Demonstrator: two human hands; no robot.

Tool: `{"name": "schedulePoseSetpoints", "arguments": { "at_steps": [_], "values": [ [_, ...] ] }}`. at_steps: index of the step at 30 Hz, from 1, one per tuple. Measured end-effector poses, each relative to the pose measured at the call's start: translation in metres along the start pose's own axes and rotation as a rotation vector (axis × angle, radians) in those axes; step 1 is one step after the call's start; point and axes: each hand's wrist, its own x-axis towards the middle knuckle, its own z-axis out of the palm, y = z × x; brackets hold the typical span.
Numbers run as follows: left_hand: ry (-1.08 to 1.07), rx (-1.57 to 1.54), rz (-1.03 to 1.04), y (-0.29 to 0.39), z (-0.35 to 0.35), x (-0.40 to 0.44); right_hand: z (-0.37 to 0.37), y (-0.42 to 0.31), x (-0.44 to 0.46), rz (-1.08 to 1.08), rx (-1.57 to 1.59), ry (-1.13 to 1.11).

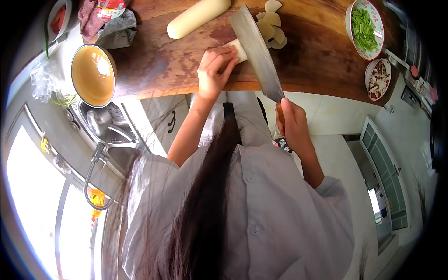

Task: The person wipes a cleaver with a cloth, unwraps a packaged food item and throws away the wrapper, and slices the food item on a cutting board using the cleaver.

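Note:
My left hand (216,70) holds a short piece of pale peeled root vegetable (238,50) on the wooden counter (172,70), its fingers curled over the left end. My right hand (292,122) is wrapped round the wooden handle of a cleaver (258,53). The broad blade stands at the right end of the piece, and the gap between them is too small to make out. Several thin pale slices (272,24) lie in an overlapping heap just right of the blade. A long whole peeled piece (198,17) lies behind my left hand.
An empty yellow-lined bowl (93,75) sits at the counter's left end, near cloths (115,29) and a sink (122,156). At the far right are a bowl of chopped greens (364,31) and a smaller bowl of sliced brown-and-white food (378,79).

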Motion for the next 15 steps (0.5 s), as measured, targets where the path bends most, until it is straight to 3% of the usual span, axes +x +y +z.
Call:
{"name": "schedulePoseSetpoints", "arguments": {
  "at_steps": [10, 15],
  "values": [
    [-0.010, 0.005, 0.004, 0.001, 0.000, 0.002, -0.003, 0.006, 0.005, -0.072, -0.064, -0.020],
    [-0.009, -0.012, -0.012, -0.001, 0.000, 0.002, -0.006, 0.012, 0.002, 0.002, -0.081, -0.019]
  ]
}}
